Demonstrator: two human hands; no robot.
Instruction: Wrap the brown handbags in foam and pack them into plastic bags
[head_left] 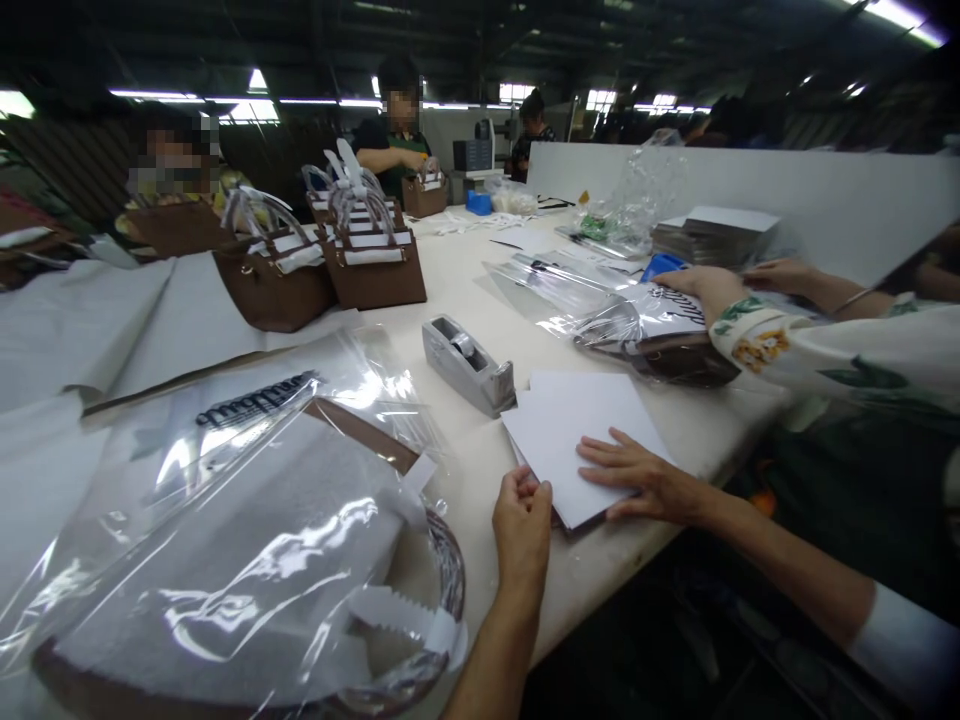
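1. Left hand (pixel 523 532): thumb and fingers curled at the white sheet stack's (pixel 570 415) left edge; whether they pinch sheets cannot be told.
2. Right hand (pixel 651 482): spread flat on top, clasping nothing.
3. Caution: uneven palm pressure could skew the misaligned sheets.
4. Stack: under the right palm, near-right of the tape dispenser (pixel 466 365).
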